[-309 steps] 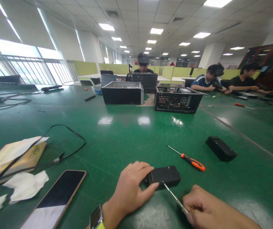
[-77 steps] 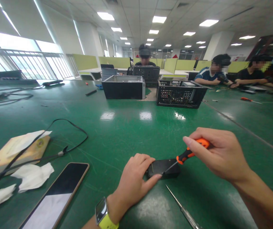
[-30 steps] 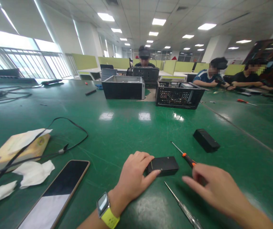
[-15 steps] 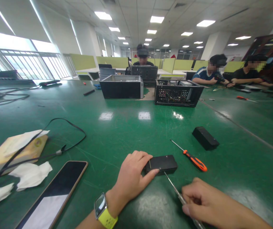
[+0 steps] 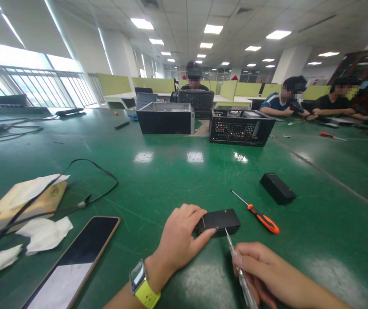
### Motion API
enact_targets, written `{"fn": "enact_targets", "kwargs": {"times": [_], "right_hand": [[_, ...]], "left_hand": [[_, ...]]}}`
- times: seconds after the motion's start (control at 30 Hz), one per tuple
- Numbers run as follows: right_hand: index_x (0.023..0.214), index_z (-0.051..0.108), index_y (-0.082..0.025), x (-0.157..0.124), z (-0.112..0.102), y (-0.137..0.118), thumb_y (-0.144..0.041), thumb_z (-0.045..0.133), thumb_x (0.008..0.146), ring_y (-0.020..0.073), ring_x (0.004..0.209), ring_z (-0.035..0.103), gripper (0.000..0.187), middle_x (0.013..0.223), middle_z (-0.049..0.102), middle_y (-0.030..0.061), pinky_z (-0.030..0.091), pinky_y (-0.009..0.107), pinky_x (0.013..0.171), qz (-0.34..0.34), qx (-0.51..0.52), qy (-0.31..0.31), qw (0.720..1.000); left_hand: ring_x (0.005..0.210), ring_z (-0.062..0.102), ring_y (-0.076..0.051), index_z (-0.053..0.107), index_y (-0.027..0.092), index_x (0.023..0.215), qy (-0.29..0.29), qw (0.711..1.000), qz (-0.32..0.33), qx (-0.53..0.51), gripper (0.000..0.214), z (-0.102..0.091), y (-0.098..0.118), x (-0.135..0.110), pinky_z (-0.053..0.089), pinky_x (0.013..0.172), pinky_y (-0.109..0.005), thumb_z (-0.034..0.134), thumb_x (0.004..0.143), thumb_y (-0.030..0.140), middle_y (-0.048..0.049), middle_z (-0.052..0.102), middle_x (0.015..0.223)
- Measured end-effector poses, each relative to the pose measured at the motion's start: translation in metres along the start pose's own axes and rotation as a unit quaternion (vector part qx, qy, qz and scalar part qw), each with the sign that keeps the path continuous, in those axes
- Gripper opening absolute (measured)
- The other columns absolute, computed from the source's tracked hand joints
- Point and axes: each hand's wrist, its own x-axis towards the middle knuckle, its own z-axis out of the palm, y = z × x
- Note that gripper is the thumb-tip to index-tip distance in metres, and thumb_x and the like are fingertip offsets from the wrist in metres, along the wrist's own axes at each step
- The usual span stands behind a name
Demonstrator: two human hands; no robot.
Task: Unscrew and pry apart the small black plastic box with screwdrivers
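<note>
My left hand [image 5: 180, 236] grips the left end of a small black box [image 5: 221, 219] that lies flat on the green table, thumb along its near side and fingers over the far side. In my right hand [image 5: 257, 268] is a screwdriver with a clear handle [image 5: 242, 279], its thin shaft pointing up at the box. The tip meets or nearly meets the box's near edge; I cannot tell which. An orange and black screwdriver [image 5: 263, 218] lies just right of the box. Farther back on the right rests a second black box [image 5: 278, 188].
A phone [image 5: 80, 253], crumpled tissues [image 5: 47, 234], a tissue pack [image 5: 22, 204] and a black cable [image 5: 101, 171] lie on the left. Two open metal cases [image 5: 166, 120] [image 5: 241, 128] stand at the back. Several people sit beyond, around the far side.
My right hand has shifted left and turned, so the clear-handled screwdriver now stands steeper, its tip slightly farther right on the box edge. My left hand stays on the box.
</note>
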Motion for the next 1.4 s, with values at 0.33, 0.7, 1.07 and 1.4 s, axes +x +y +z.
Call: {"fn": "enact_targets", "kwargs": {"times": [0.33,0.7,1.07,1.4], "right_hand": [[0.07,0.051,-0.018,0.011,0.004,-0.006,-0.061,0.049,0.086,0.0054,0.035,0.036,0.046,0.05,0.045,-0.0073,0.025,0.017,0.033,-0.018,0.047,0.076,0.996],[0.089,0.057,-0.016,0.017,0.006,-0.009,-0.07,0.044,0.085,0.005,0.03,0.035,0.056,0.049,0.048,-0.0077,0.02,0.016,0.029,-0.009,0.03,0.062,0.998],[0.069,0.059,-0.021,-0.016,0.006,-0.019,-0.034,0.046,0.094,0.015,0.062,0.064,0.031,0.067,0.068,0.003,0.047,0.025,0.063,-0.416,-0.25,0.146,0.862],[0.072,0.073,-0.017,-0.006,0.008,-0.013,-0.042,0.062,0.082,0.0156,0.062,0.061,0.029,0.064,0.067,0.0045,0.043,0.022,0.056,-0.184,-0.307,0.076,0.93]], "left_hand": [[0.092,0.059,-0.026,0.063,0.017,0.108,0.012,1.0,0.003,-0.01,0.027,0.001,-0.001,0.001,0.049,0.081,-0.042,0.066,0.087,0.033,-0.0085,0.066,0.102],[0.091,0.06,-0.025,0.063,0.019,0.106,0.025,0.999,-0.01,-0.018,0.026,0.003,0.0,0.0,0.051,0.081,-0.041,0.066,0.085,0.034,-0.0076,0.067,0.1],[0.092,0.06,-0.026,0.063,0.019,0.106,0.011,1.0,-0.021,-0.015,0.028,0.002,0.001,0.0,0.051,0.082,-0.042,0.07,0.083,0.032,-0.007,0.067,0.101],[0.087,0.06,-0.025,0.061,0.019,0.104,0.005,1.0,-0.013,-0.016,0.032,0.001,-0.002,0.0,0.051,0.078,-0.039,0.073,0.082,0.037,-0.0062,0.066,0.098]]}}
